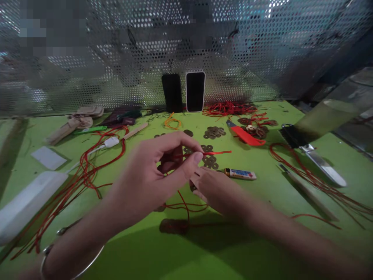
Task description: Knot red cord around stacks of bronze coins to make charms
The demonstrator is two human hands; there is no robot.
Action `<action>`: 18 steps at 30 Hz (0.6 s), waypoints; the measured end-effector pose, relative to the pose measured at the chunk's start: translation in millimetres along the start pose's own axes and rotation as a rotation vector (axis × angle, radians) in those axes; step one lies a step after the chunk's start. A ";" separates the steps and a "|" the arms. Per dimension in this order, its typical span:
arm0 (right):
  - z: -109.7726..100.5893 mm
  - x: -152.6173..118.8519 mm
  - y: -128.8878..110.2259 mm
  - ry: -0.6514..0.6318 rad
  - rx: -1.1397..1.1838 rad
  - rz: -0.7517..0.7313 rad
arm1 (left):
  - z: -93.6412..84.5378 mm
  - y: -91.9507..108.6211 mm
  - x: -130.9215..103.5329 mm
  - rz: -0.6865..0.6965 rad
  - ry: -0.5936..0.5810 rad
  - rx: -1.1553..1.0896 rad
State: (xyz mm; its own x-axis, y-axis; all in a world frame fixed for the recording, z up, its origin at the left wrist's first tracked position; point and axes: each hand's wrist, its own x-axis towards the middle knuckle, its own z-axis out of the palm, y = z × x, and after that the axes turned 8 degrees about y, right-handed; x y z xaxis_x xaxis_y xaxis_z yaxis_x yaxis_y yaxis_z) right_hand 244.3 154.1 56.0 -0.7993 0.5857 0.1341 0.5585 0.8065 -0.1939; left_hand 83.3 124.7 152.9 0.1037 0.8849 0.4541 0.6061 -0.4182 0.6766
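Observation:
My left hand (163,167) pinches a red cord (217,153) between thumb and index finger, and the cord's short end points right. Against the left thumb, lower and to the right, is my right hand (214,188), its fingers bent and partly hidden; what they hold, if anything, cannot be made out. Below both hands, loops of red cord (186,206) lie on the green table (140,252), beside a dark, blurred piece (174,226). Just beyond the fingers are several round coins with holes (210,161).
Two phones (195,91) stand against the perforated metal screen. A glue tube (240,174), red cutter (247,136), knife (309,192), brush (317,155) and red cords lie to the right. At left are a white power strip (32,202), white card (48,157) and more cords.

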 end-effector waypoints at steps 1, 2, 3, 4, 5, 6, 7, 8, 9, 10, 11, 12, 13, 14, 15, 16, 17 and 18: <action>-1.7 0.3 -1.2 -0.010 0.025 0.014 | 0.8 -0.7 0.1 0.018 0.001 0.016; -3.3 0.9 -2.2 -0.021 0.051 0.029 | 1.6 -1.5 0.2 0.034 0.003 0.031; -4.6 1.8 -2.9 -0.029 0.074 0.044 | 2.4 -2.1 0.3 0.046 0.004 0.044; -5.6 2.6 -3.4 -0.031 0.092 0.054 | 3.2 -2.7 0.4 0.053 0.000 0.056; -6.2 3.3 -3.6 -0.028 0.112 0.062 | 3.9 -3.0 0.4 0.057 -0.005 0.064; -6.5 3.8 -3.4 -0.022 0.139 0.071 | 4.4 -3.1 0.3 0.059 -0.014 0.070; -6.5 4.0 -2.8 -0.014 0.174 0.082 | 4.7 -2.9 0.0 0.063 -0.024 0.074; -6.4 4.1 -1.6 -0.006 0.216 0.094 | 4.8 -2.4 -0.4 0.069 -0.033 0.078; -6.4 4.0 0.2 0.000 0.265 0.106 | 4.7 -1.8 -0.9 0.076 -0.041 0.083; -6.7 3.8 2.8 0.005 0.320 0.117 | 4.4 -1.0 -1.4 0.087 -0.043 0.093; -7.8 3.4 6.4 0.007 0.378 0.126 | 3.9 -0.2 -1.9 0.101 -0.042 0.109; -10.0 3.0 11.0 0.008 0.437 0.137 | 3.2 0.6 -2.5 0.117 -0.041 0.129; -13.5 2.3 16.7 0.011 0.490 0.151 | 2.4 1.3 -3.0 0.134 -0.036 0.150; -18.6 1.2 23.3 0.016 0.528 0.170 | 1.5 1.8 -3.5 0.148 -0.030 0.174; -25.2 -0.4 30.5 0.025 0.573 0.197 | 0.6 2.2 -4.0 0.160 -0.025 0.196; -33.3 -2.5 37.9 0.051 0.627 0.232 | -0.3 2.5 -4.5 0.169 -0.015 0.214; -42.4 -5.3 44.9 0.092 0.686 0.272 | -1.1 2.9 -5.0 0.176 -0.003 0.229; -52.0 -8.5 51.1 0.154 0.780 0.312 | -1.6 3.3 -5.6 0.183 0.010 0.240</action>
State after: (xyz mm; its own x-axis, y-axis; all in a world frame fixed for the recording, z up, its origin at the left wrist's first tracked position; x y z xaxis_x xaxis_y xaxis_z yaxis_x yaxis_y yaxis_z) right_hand 291.1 194.5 95.5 -0.5640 0.8216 0.0830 0.3901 0.3537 -0.8501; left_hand 83.5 117.9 153.5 0.2211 0.7966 0.5626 0.7473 -0.5091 0.4271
